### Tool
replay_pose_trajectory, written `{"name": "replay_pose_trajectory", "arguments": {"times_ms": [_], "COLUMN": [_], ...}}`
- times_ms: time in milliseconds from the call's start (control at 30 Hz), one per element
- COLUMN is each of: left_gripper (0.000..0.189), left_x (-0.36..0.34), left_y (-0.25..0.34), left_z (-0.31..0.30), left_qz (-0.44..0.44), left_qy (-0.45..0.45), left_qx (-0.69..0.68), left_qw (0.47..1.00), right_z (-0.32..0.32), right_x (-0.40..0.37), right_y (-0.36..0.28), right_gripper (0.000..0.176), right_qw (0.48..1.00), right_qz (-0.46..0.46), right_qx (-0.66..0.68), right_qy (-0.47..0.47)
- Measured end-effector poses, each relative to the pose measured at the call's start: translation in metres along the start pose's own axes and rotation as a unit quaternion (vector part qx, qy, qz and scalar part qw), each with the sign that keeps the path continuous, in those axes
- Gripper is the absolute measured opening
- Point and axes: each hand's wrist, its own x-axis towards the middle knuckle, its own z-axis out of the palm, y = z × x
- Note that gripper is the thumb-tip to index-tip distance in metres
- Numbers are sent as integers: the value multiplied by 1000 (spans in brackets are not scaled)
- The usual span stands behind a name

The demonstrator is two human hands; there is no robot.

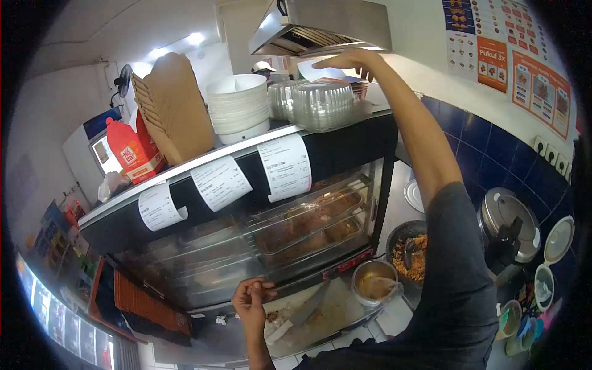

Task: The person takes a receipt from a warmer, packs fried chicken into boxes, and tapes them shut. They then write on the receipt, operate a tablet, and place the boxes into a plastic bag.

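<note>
My right hand [351, 60] reaches up over the top of the display cabinet, fingers outstretched and drooping, with nothing seen in them. Just below it sit nested clear plastic containers [324, 102], with a white sheet [317, 71] behind. In front of the cabinet's lower glass, my left hand [251, 302] is raised, its fingers loosely curled in and no object visible in them. A knife [308, 308] with a white handle lies on the cutting board [333, 320], to the right of this hand.
Receipts [283, 166] hang from the cabinet's upper edge. On top stand white bowls [237, 108], brown cardboard boxes [179, 105] and a red pouch [129, 151]. A metal pot [375, 271] and a dark pan of food [410, 253] are at the right. A range hood [327, 24] hangs above.
</note>
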Motion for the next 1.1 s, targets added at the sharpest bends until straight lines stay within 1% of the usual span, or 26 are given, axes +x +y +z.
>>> {"name": "replay_pose_trajectory", "arguments": {"times_ms": [33, 67, 133, 167, 200, 267, 300, 367, 400, 467, 500, 567, 600, 633, 700, 733, 767, 800, 833, 867, 900, 933, 967, 1033, 1067, 1100], "left_gripper": [23, 23, 23, 24, 25, 25, 25, 23, 23, 24, 23, 23, 22, 22, 21, 21, 20, 19, 19, 19, 19, 18, 18, 19, 19, 19], "left_x": [-3, -8, -21, -29, -36, -48, -53, -59, -61, -68, -70, -74, -73, -72, -73, -73, -75, -73, -72, -72, -70, -70, -72, -71, -72, -73], "left_y": [-3, -8, -13, -11, -12, -21, -27, -29, -28, -26, -25, -31, -33, -34, -35, -35, -36, -36, -38, -37, -37, -37, -37, -36, -36, -36], "left_z": [7, 13, 21, 27, 32, 35, 34, 38, 42, 47, 49, 47, 47, 49, 50, 51, 52, 53, 53, 55, 56, 56, 57, 57, 57, 57], "left_qz": [-1, 3, -2, -11, -19, -38, -26, -12, -20, -9, -8, -10, -10, -7, -9, -7, -14, -15, -14, -30, -31, -34, -30, -46, -43, -48], "left_qy": [8, 23, 52, 67, 83, 118, 122, 134, 144, 162, 164, 170, 171, 172, 168, 169, 160, 152, 142, 146, 138, 132, 141, 119, 126, 124], "left_qx": [2, -3, -1, 2, 3, 2, -2, -1, 3, 15, 18, 13, 7, 6, 3, 2, 1, -1, -12, -23, -21, -17, -16, -37, -37, -32], "left_qw": [1000, 1000, 999, 998, 996, 992, 992, 991, 989, 987, 986, 985, 985, 985, 986, 986, 987, 988, 990, 989, 990, 990, 989, 991, 990, 991], "right_z": [3, 10, 29, 25, 56, 50, 53, 59, 66, 73, 66, 51, 45, 46, 56, 54, 54, 48, 41, 35, 32, 33, 40, 53, 56, 57], "right_x": [-2, 16, 74, 84, 159, 135, 141, 161, 161, 137, 124, 105, 102, 107, 119, 105, 87, 65, 56, 61, 73, 86, 103, 137, 143, 147], "right_y": [-3, 4, 18, 23, 40, 36, 31, 25, 26, 30, 31, 34, 34, 31, 24, 22, 23, 20, 13, 9, 9, 11, 15, 22, 24, 28], "right_gripper": [101, 101, 91, 84, 81, 65, 65, 88, 88, 88, 87, 86, 86, 86, 86, 86, 74, 66, 61, 61, 59, 61, 61, 81, 81, 77], "right_qw": [999, 999, 988, 973, 962, 944, 939, 927, 922, 942, 947, 942, 931, 931, 931, 930, 970, 992, 997, 997, 981, 940, 938, 932, 931, 942], "right_qz": [-4, -11, -57, -120, -134, -196, -205, -75, -81, -163, -203, -273, -306, -308, -279, -281, -178, -75, 27, 18, -93, -200, -210, -219, -226, -225], "right_qx": [9, 11, -134, -119, -184, -190, -190, -152, -153, -172, -179, -190, -194, -193, -227, -226, -162, -93, -21, -18, -123, -227, -225, -190, -191, -188], "right_qy": [-33, -40, -45, -158, -148, -187, -201, -334, -346, -237, -171, -32, 41, 44, 66, 68, 18, -29, -76, -69, -115, -159, -158, -215, -214, -160]}}
